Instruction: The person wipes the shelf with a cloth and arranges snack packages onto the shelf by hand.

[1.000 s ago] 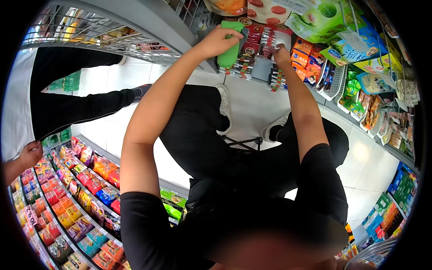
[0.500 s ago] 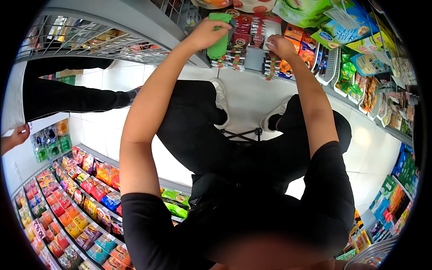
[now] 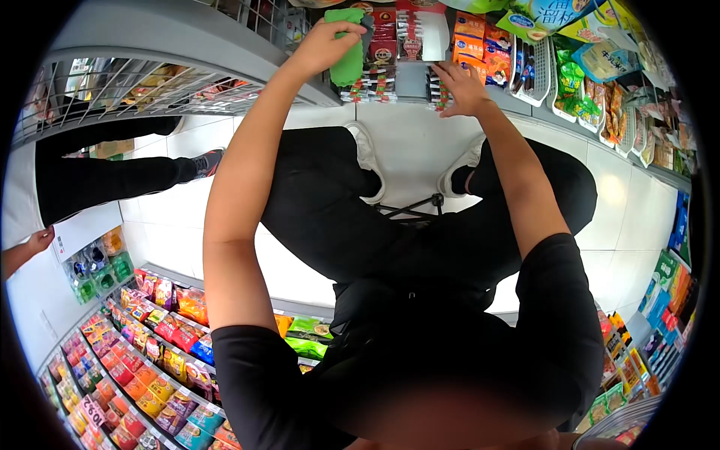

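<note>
Left hand (image 3: 324, 49) is clamped on the green cloth (image 3: 347, 70), fingers bent over its upper part. Cloth sits at the left end of the low shelf (image 3: 545, 114), by the grey post (image 3: 304, 88) of the wire rack (image 3: 187, 84), overlapping the front edge. My right hand (image 3: 465, 90) is at the front edge too, fingers spread, thumb apart, around a row of striped packets (image 3: 438, 91); can't tell if it grips them. Bare grey patch (image 3: 412, 81) between that row and the left striped packets (image 3: 380, 84). Orange packets (image 3: 469, 37) are just beyond my right hand, white basket (image 3: 535, 75) to their right. Another person's hand (image 3: 40, 240) is well apart, far left.
</note>
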The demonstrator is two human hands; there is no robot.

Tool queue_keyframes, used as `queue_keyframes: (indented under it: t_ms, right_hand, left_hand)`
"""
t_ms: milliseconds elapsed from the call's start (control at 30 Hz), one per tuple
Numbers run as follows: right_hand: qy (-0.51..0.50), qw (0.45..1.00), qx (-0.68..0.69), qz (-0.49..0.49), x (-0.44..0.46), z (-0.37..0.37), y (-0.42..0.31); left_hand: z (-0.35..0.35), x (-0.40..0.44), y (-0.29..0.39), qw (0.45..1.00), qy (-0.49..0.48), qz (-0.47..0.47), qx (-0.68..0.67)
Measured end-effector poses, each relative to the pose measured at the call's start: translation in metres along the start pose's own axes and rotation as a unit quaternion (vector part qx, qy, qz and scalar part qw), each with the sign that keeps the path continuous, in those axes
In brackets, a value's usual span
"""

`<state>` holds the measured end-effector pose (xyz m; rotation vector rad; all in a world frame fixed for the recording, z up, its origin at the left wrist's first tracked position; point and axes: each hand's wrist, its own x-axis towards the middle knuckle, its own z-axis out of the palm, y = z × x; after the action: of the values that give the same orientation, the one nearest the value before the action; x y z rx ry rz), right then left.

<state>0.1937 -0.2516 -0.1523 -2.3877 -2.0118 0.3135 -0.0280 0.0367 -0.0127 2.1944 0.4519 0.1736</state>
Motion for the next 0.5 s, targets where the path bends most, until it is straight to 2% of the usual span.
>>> queue_keyframes:
  t_ms: [267,300,433,500]
  right_hand:
    - [-0.063,0.994,-0.056,0.068,0.011,0.028,-0.001]
    - [-0.051,0.993,-0.082,0.065,0.01,0.027,0.0]
    - [0.009,0.999,-0.011,0.035,0.006,0.03,0.008]
    - [-0.007,0.999,-0.015,0.04,0.008,0.025,0.012]
  left_hand:
    - [-0.006,-0.005,0.0,0.998,-0.01,-0.016,-0.054]
    - [-0.005,-0.005,0.0,0.999,-0.006,-0.011,-0.053]
    - [-0.008,-0.006,0.0,1.0,-0.011,-0.022,-0.019]
    - [-0.009,-0.005,-0.001,1.0,-0.013,-0.022,-0.01]
